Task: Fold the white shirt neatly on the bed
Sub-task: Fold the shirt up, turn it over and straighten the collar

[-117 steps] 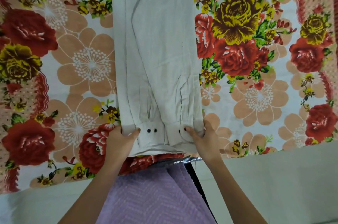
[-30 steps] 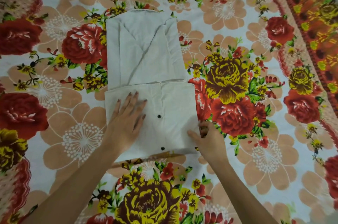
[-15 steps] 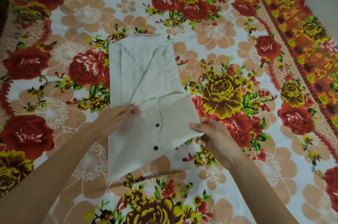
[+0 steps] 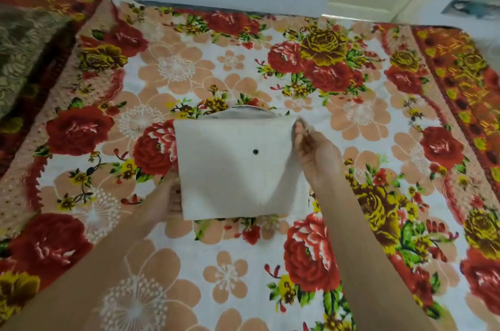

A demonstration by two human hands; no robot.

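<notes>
- The right hand [image 4: 313, 149] pinched the far right corner of the white folded cloth shirt [image 4: 232, 176] between thumb and fingertips. Its fingers were curled onto the fabric, and the corner seemed slightly raised.
- The left hand [image 4: 167, 196] sat at the shirt's near left edge with its fingers tucked beneath the cloth. Whether they gripped or merely supported could not be told.
- From the right hand the shirt lay at about eight o'clock; from the left hand, at about two o'clock. It was a squarish packet between both, with one small black button [image 4: 255, 151] on top and the curved collar [image 4: 244, 112] peeking out at twelve o'clock.
- It rested mid-bed on the red-and-yellow floral bedsheet [image 4: 230, 276].
- To finish well, the pinched corner likely needed laying square on the layer beneath with the edges matched — then a flat palm smoothing from the centre outward, so the soft cloth would not bunch.
</notes>
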